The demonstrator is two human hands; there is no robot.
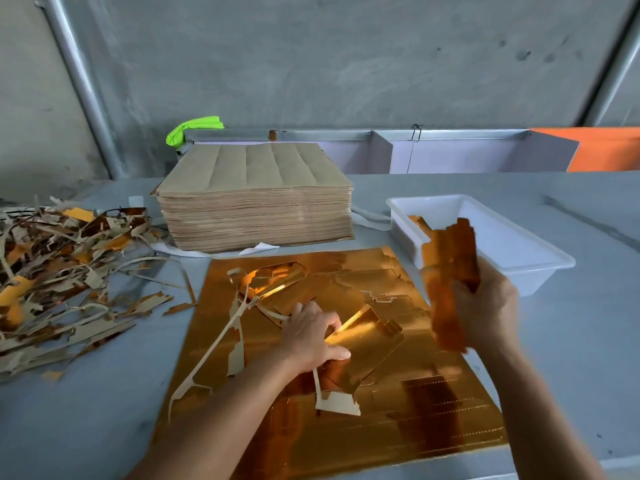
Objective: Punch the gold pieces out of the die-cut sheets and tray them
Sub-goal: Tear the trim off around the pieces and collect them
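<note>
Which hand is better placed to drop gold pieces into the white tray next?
Right. The right hand already grips a bundle of gold pieces beside the white tray. The left hand is busy gripping a piece on the gold sheet.

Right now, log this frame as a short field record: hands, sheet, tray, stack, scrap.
left hand: grips a gold piece partly lifted from the sheet
right hand: holds a bunch of punched pieces, blurred, near the tray
gold sheet: flat on the table, several cut-outs gone
white tray: right of the sheet, a few gold pieces inside
brown stack: behind the sheet
scrap pile: left
</note>
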